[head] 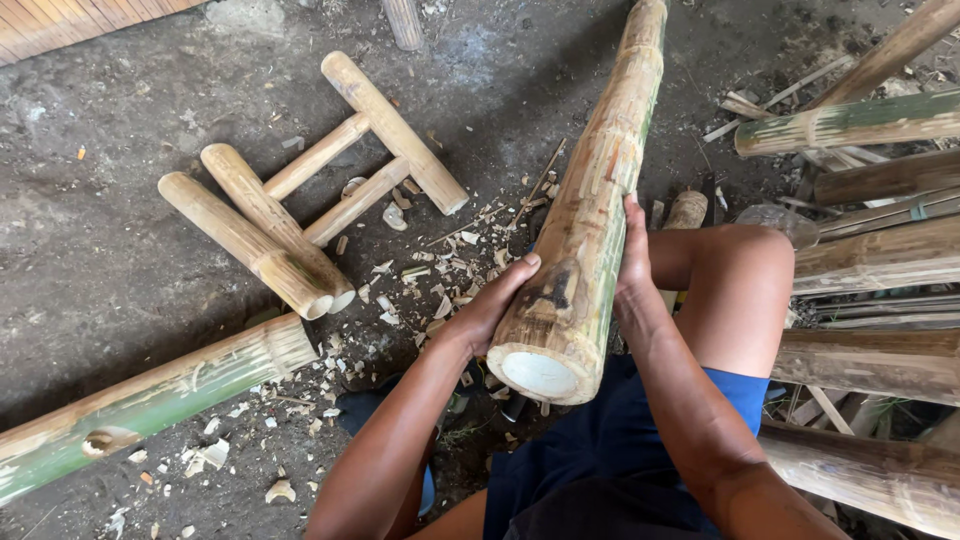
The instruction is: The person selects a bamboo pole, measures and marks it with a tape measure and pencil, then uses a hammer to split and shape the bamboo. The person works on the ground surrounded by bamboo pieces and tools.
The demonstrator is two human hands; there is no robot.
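Observation:
A thick bamboo pole (600,180), scraped and partly green, runs from my lap up to the top of the view, its hollow cut end facing me. My left hand (490,305) cups the pole's left side near the cut end. My right hand (632,255) presses flat against its right side. Both hands grip it. My bent knee (735,290) sits just right of the pole.
A small frame of joined bamboo pieces (310,190) lies on the dirt floor to the left. A long green bamboo pole (140,400) lies at lower left. Several bamboo poles (880,250) are stacked at right. Wood chips (420,280) litter the ground.

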